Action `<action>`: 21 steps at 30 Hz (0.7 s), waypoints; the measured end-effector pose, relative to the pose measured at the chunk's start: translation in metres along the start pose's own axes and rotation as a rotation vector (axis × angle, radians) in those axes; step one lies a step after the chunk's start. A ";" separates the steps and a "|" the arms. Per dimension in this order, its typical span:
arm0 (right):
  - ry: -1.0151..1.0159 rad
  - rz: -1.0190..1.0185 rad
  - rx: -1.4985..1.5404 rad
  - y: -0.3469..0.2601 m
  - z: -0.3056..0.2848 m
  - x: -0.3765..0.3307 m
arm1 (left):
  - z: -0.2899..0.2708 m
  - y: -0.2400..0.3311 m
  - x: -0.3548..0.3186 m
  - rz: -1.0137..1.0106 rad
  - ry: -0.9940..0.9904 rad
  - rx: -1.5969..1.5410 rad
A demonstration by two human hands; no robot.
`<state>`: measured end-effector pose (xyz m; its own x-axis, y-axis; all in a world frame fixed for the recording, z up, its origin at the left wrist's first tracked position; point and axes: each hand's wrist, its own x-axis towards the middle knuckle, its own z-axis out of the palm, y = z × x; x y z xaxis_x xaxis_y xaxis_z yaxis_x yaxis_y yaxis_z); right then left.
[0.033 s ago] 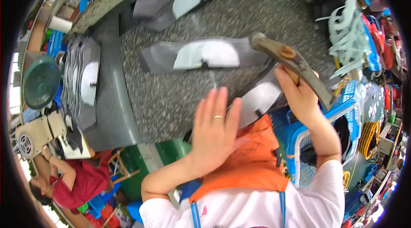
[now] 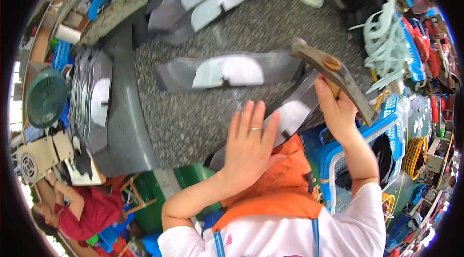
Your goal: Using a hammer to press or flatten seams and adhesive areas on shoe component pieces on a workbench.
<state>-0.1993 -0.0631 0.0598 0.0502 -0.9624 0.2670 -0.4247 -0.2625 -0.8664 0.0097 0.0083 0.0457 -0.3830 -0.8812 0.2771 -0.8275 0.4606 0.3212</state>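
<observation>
My right hand point(image 2: 337, 114) is closed around a hammer point(image 2: 355, 88), its worn metal head lying slantwise above the fingers. My left hand point(image 2: 249, 146) lies flat with fingers stretched, over a dark grey cut piece point(image 2: 309, 90) with a white half-round notched patch point(image 2: 294, 116). That piece slants along the near edge of the speckled stone slab point(image 2: 179, 121); the hand hides part of it. Farther in, a similar grey piece point(image 2: 280, 66) lies crosswise with its own white patch point(image 2: 229, 71).
More patched grey pieces point(image 2: 169, 18) lie at the far side, and a stack point(image 2: 89, 97) stands on the left. Pale strips point(image 2: 384, 44) hang at the right above a blue basket point(image 2: 328, 160). A green fan point(image 2: 47, 97) and a seated person in red point(image 2: 92, 211) are at left.
The view has shifted slightly. My left hand sits a little farther right over the near grey piece. The hammer stays in my right hand at nearly the same place.
</observation>
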 end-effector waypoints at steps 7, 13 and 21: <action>0.504 0.069 0.312 0.044 -0.023 -0.006 | -0.040 -0.052 0.121 0.102 0.549 0.340; 0.383 0.120 0.130 0.053 -0.013 0.010 | 0.012 -0.097 0.192 0.150 0.098 0.051; 0.261 0.240 0.275 0.053 -0.021 0.009 | 0.017 -0.037 0.074 -0.036 -0.296 -0.216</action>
<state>-0.2399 -0.0842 0.0255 -0.2650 -0.9578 0.1112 -0.1391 -0.0761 -0.9874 0.0051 -0.0757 0.0384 -0.4834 -0.8754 -0.0021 -0.7491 0.4124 0.5184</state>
